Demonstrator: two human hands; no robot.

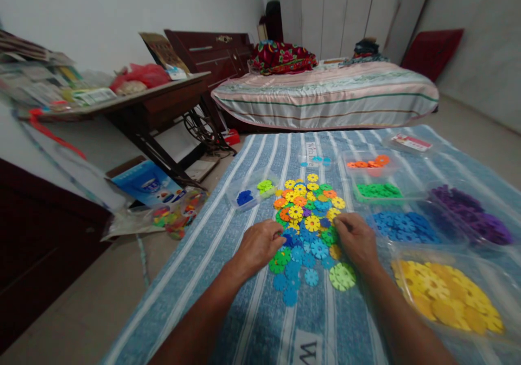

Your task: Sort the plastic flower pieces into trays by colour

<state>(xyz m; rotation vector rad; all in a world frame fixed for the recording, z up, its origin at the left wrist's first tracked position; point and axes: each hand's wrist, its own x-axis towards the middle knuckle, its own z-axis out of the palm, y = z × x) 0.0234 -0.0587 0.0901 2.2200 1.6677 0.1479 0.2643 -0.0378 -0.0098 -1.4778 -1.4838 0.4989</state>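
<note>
- Notched plastic discs (312, 223), mixed colours: loose heap at middle of striped cloth (195, 278), well inside its left and far edges. Yellow and orange mostly at far end, blue at near end, spilling to single discs.
- Left hand (260, 240): at left flank of heap, thumb and forefinger nearly together beside a dark blue disc; cannot tell whether it is gripped.
- Right hand (358, 237): at right flank, fingertips drawn in narrow near a yellow disc; cannot tell whether anything is pinched.
- Pale green disc (342, 276), larger than its neighbours: near right corner of heap, just beside right wrist.
- Left side: clear box (234, 197) with dark blue and lime discs, near far-left flank of heap. Cloth shows from left forearm out to left edge; floor (122, 283) beyond.
- Far side: light blue discs (317, 159) in a small clear tray, short of the far edge. Bed (325, 96) stands beyond that edge.
- Right side, tight: orange-disc box (349, 156), green-disc box (413, 188), blue-disc box (451, 229) and yellow-disc box (496, 272) run far to near; purple-disc box (499, 207) farther right.
- Right hand is just beside the blue-disc box; contact cannot be told. Right forearm passes close to left rim of the yellow-disc box.
- Labelled clear box (411, 143): far right, near far edge.
</note>
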